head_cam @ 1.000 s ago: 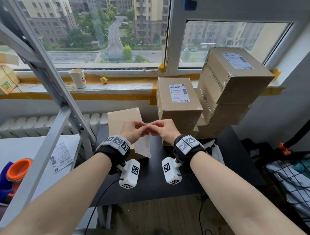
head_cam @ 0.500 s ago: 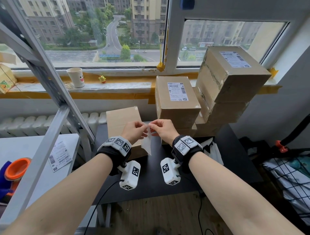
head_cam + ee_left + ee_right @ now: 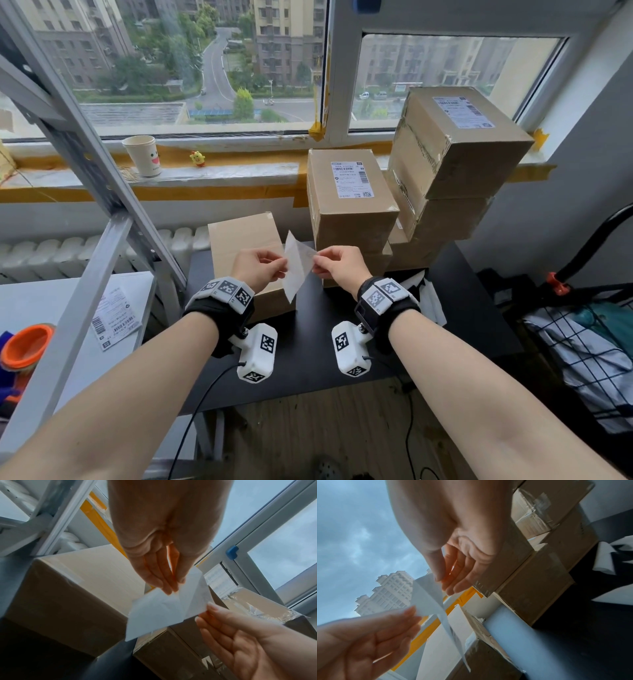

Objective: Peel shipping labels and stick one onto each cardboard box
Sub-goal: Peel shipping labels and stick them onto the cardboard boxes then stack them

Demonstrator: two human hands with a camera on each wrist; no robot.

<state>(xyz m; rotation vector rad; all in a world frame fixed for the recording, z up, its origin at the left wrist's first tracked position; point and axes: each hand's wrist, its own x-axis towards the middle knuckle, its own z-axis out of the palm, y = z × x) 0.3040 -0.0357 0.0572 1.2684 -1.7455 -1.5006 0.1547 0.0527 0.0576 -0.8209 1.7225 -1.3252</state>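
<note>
A white label sheet (image 3: 297,270) hangs in the air between my hands, over the black table (image 3: 472,308). My left hand (image 3: 282,266) pinches one layer (image 3: 159,612) and my right hand (image 3: 317,265) pinches the other by a corner (image 3: 202,601), so the two layers spread in a V (image 3: 428,596). Just behind my left hand sits a plain cardboard box (image 3: 239,236) with no label on top. Further right, a stacked box (image 3: 346,219) carries a label (image 3: 352,180), and a taller stack's top box (image 3: 472,164) carries another label (image 3: 462,111).
A slanted metal shelf frame (image 3: 102,205) stands at the left. Beside it, a grey table (image 3: 51,301) bears a printed label sheet (image 3: 116,317) and an orange cup (image 3: 25,346). Loose white papers (image 3: 426,298) lie behind my right wrist. A wire basket (image 3: 582,349) stands at the right.
My fingertips were together at the sheet's top edge. The hands have since drawn apart, the right one to the right, and the sheet has opened into two layers.
</note>
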